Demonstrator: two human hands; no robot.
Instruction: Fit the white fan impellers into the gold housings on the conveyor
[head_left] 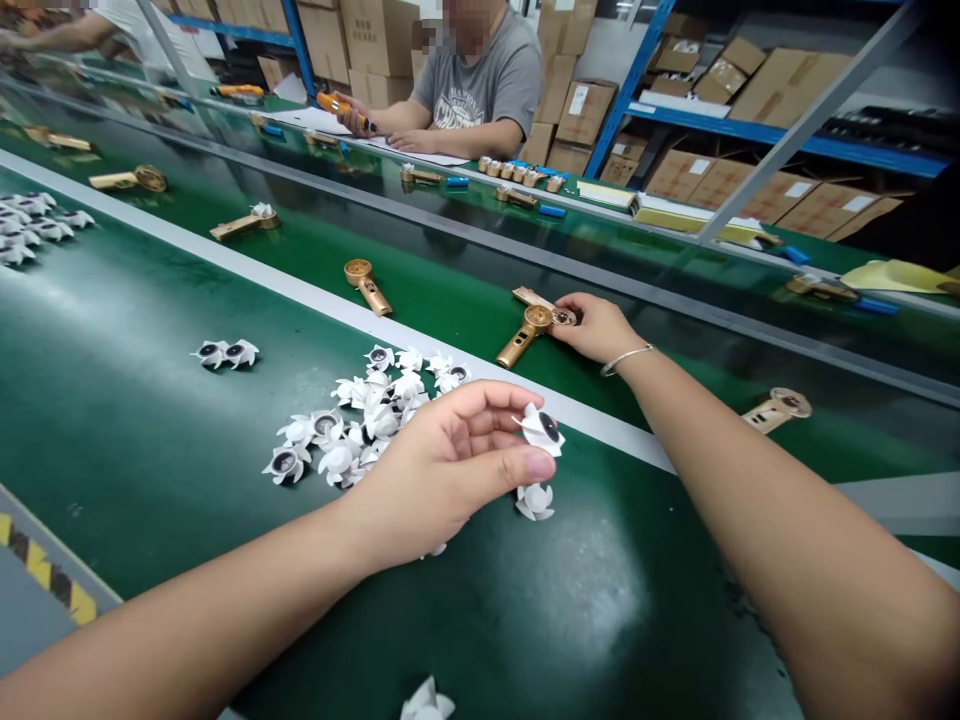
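Observation:
Between thumb and fingertips, my left hand [442,470] pinches a small white fan blade [541,430] with a black hub, held above the green bench. Farther off, my right hand [596,328], a bangle at its wrist, has its fingers closed on the round end of an open gold fan housing [564,316]. Overlapping that one is a second gold handheld fan shell [517,338], round end up. A heap of white fan blades [382,405] lies behind my left hand, partly hidden by it. One loose blade [535,502] sits just below the held one.
Gold housings [367,287] are spaced along the green belt, another [780,408] near my right forearm. More blades [225,353] lie at left. A metal rail [450,225] crosses beyond. Across it a co-worker [480,90] holds an orange tool [346,110]. Boxes fill the shelves behind.

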